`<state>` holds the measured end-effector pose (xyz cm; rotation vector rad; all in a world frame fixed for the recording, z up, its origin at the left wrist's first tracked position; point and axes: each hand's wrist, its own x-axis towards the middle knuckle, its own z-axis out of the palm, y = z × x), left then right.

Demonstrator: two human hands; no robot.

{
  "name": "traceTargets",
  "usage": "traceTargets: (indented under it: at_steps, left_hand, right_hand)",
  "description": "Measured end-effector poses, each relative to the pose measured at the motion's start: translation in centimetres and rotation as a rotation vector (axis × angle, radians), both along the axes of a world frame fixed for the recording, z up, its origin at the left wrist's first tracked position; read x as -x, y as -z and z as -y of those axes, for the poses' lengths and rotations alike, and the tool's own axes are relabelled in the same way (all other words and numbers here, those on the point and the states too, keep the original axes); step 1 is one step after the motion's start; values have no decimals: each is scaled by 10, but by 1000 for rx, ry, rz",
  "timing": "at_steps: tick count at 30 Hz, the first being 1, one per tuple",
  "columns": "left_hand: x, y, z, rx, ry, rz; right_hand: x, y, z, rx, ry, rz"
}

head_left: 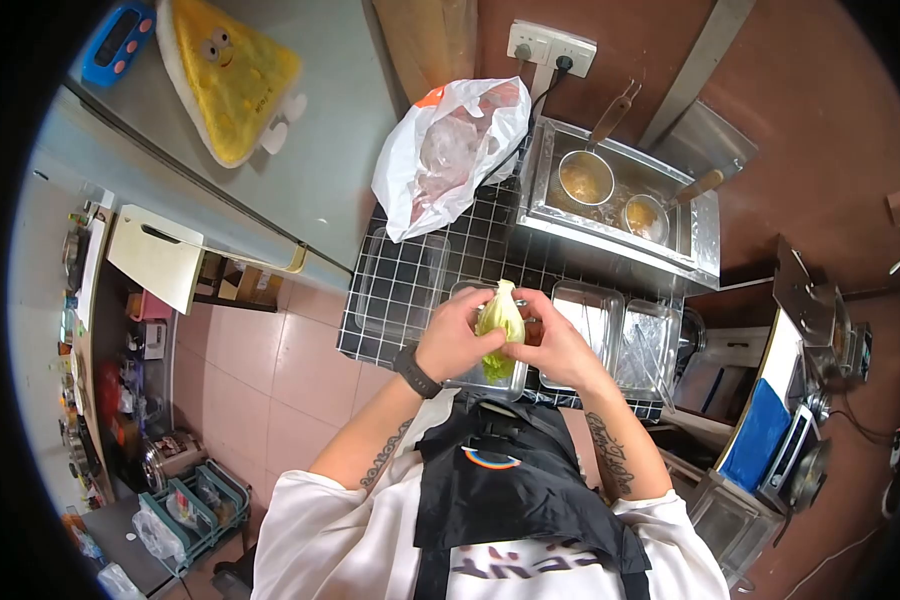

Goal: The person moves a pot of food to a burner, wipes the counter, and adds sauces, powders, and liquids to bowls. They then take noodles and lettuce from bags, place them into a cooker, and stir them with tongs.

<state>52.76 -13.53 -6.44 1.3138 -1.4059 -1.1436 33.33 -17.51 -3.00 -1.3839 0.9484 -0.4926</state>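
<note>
Grip: both hands closed round one lettuce head [501, 322], left hand [454, 337] on its left side, right hand [558, 345] on its right, thumbs over the near face
Fingertips: the ones behind the leaves hidden, contact there can't be told
Lettuce: pale narrow end points away from the person, green frilly end toward the black apron [530, 490]; held over a clear container, touching or apart from it not clear
Container under lettuce [518, 386]: mostly blocked by hands and leaves, near edge shows, contents hard to make out
Right-side containers: two clear ones side by side, nearer one [600, 308] partly behind right hand, farther one [649, 345] full of glare, can't read inside
Left container [400, 275]: clear, on the black grid cloth [485, 235], far edge by the white plastic bag [410, 185]
Bag: mouth open, clear crumpled plastic inside, rest unreadable
Metal tank [610, 250]: beyond the cloth, two wooden-handled strainers in it [585, 178] [646, 217], yellowish contents too small to identify
Wristwatch [417, 371]: left wrist, face turned out of sight
Frame edges: dark fisheye rim, left-hand shelves cut off and blurry, elbows under white sleeves [315, 525]
</note>
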Motion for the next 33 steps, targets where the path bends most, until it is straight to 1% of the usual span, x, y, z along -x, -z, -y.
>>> traceTargets:
  at_steps: [1, 2, 3, 4, 5, 7, 8, 10, 11, 13, 14, 15, 17, 18, 19, 21, 22, 24, 25, 26, 27, 28, 29, 30, 31, 33]
  left_hand:
    - [-2, -10, 0, 0, 0, 1]
    - [-4, -21, 0, -119, 28, -33]
    - [-6, -29, 1, -237, 54, -66]
    - [-9, -33, 1, -214, 62, 12]
    - [-11, -31, 1, -219, 64, 15]
    - [-16, -26, 2, -52, 120, 192]
    - [-17, -23, 4, -54, 122, 195]
    - [-21, -15, 4, -266, 230, -134]
    - [-24, -14, 4, -270, 235, -130]
    - [-31, -14, 3, -549, 278, -735]
    - [-24, -13, 1, -465, 230, -846]
    - [-19, -11, 0, -468, 233, -840]
    - [-9, -4, -1, -448, 33, -1018]
    - [-4, 0, -1, -440, 18, -1044]
    - [2, 5, 0, -442, 22, -1043]
    - [14, 10, -3, -431, 14, -1040]
    - [20, 8, -4, -431, -41, -1033]
    - [20, 8, -5, -415, -53, -1012]
    - [19, 8, -3, -394, -69, -992]
    - [21, 7, -3, -395, -76, -881]
    - [21, 5, -2, -399, -75, -881]
    - [19, 2, 0, -362, 11, -721]
    - [16, -1, 2, -323, 93, -560]
    - [12, -3, 4, -323, 92, -559]
    - [9, -4, 6, -361, 116, -568]
    - [1, -6, 9, -402, 138, -577]
  right_hand:
    - [-1, 2, 1, 59, -6, -47]
    - [2, -2, 5, 58, -5, -45]
    - [8, -13, 13, 102, -47, -171]
    - [13, -20, 21, 146, -89, -297]
    - [17, -16, 25, 240, -102, -303]
    - [21, -33, 37, 280, -262, -393]
    - [22, -32, 41, 277, -259, -390]
    - [25, -26, 42, 676, -220, -382]
    - [26, -24, 44, 672, -214, -379]
    - [29, -20, 48, 637, -43, -462]
    - [31, -13, 50, 490, 85, -441]
    - [29, -2, 47, 488, 90, -437]
    - [21, 22, 29, -251, 289, 352]
    - [12, 28, 18, -194, 266, 209]
    - [7, 28, 9, -163, 167, 161]
    - [-7, 33, -4, -178, 149, 219]
    - [-5, 34, -3, -180, 157, 219]
    - [-3, 32, 2, -15, 206, 13]
    - [-1, 30, 5, -14, 210, 15]
    - [3, 26, 7, 58, 172, -81]
    - [8, 24, 8, 129, 132, -177]
    - [11, 23, 10, 129, 133, -177]
    - [15, 22, 12, 54, 92, -143]
    - [18, 21, 14, -21, 51, -110]
    - [23, 22, 18, -20, 51, -110]
    - [31, 23, 26, -94, 15, 29]
